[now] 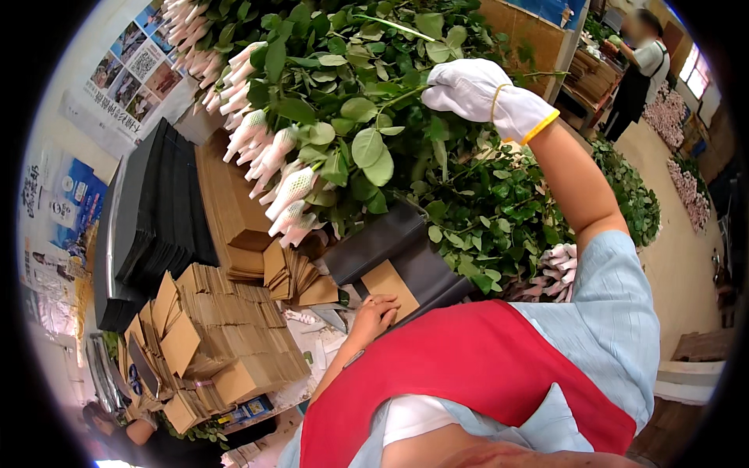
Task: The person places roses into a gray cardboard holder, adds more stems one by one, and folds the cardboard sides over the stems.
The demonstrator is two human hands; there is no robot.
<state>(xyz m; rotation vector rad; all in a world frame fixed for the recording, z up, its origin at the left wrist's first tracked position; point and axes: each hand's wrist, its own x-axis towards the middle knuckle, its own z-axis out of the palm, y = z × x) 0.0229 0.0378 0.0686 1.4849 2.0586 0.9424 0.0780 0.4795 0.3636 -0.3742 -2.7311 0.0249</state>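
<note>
My right hand (pixel 468 90), in a white work glove with a yellow cuff edge, is raised over the leafy pile and closed around a rose stem (pixel 402 99). The stem's leaves (pixel 373 148) hang to the left of the glove. My bare left hand (pixel 378 313) lies low in front of me, fingers on a brown cardboard piece (pixel 394 290). Under that cardboard is a black sheet (pixel 425 265). Many roses in white net sleeves (pixel 295 191) point their heads to the left, their foliage (pixel 343 78) heaped across the bench.
Stacks of folded cardboard (pixel 242 327) and black sheets (pixel 160 218) stand at left. Scissors (pixel 134 380) rest near the cardboard. More sleeved roses (pixel 558 269) lie at right. A person in a dark apron (pixel 640 74) stands far right; another person (pixel 140 429) is at lower left.
</note>
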